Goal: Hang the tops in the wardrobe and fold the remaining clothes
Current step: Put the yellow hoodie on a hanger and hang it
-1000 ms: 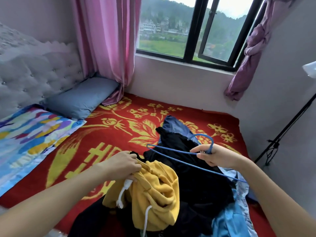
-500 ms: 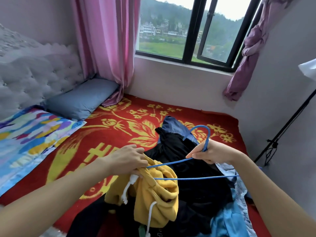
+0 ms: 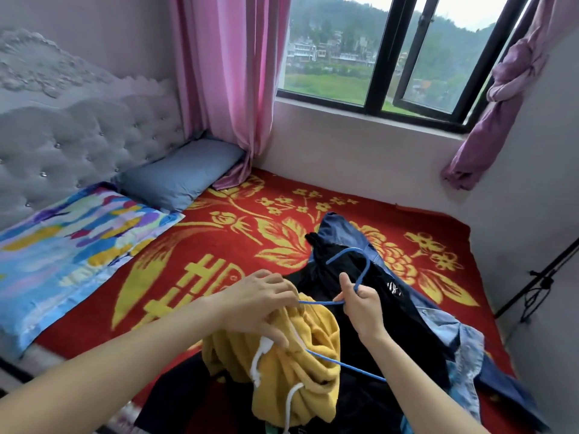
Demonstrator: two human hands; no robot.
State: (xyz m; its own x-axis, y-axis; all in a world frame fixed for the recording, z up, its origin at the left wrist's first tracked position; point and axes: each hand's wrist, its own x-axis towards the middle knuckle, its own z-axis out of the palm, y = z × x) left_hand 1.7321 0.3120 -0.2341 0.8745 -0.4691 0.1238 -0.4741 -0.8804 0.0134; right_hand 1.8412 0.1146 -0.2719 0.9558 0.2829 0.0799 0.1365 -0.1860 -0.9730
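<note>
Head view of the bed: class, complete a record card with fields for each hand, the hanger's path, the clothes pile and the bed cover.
left hand: grips the bunched yellow fleece hoodie
right hand: pinches the thin blue wire hanger just below its hook
hanger path: one arm vanishes under the left hand at the hoodie; another stretch emerges lower right
pile: black garment and pale blue denim shirt beneath and beside the hoodie
bed cover: red blanket with yellow flowers
</note>
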